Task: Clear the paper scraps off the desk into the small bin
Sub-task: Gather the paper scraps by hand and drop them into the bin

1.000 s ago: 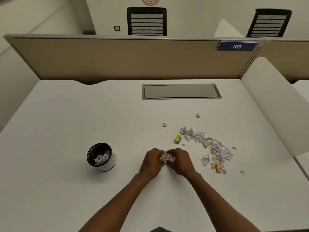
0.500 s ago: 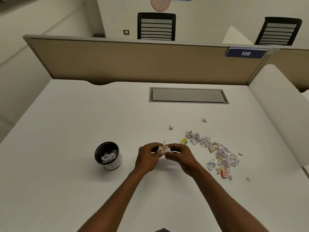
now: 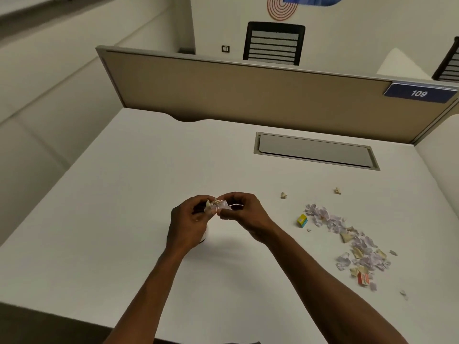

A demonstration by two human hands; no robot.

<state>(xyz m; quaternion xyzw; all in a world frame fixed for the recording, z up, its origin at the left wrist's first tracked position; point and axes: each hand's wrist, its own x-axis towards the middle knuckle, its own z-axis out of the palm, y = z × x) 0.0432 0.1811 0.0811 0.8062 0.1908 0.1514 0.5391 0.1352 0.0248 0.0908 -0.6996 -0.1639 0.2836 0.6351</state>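
Note:
My left hand (image 3: 188, 222) and my right hand (image 3: 244, 214) are raised side by side above the white desk (image 3: 124, 194), fingers pinched together on a small bunch of paper scraps (image 3: 218, 204). The small bin (image 3: 204, 238) is almost wholly hidden under my left hand; only a sliver of its white wall shows. A loose pile of lilac and tan scraps (image 3: 357, 247) lies on the desk to the right, with a yellow-blue piece (image 3: 302, 220) at its near-left end and a red piece (image 3: 363, 278) at its near end. Two stray scraps (image 3: 283, 195) (image 3: 337, 191) lie farther back.
A grey cable hatch (image 3: 315, 151) is set into the desk at the back right. A tan partition (image 3: 248, 95) with a blue 109 sign (image 3: 418, 93) closes the far side. A white side panel (image 3: 442, 155) bounds the right. The desk's near edge runs along the lower left.
Both hands have lifted off the desk with the gathered scraps and moved left, now over the bin, which they hide. The view has swung left.

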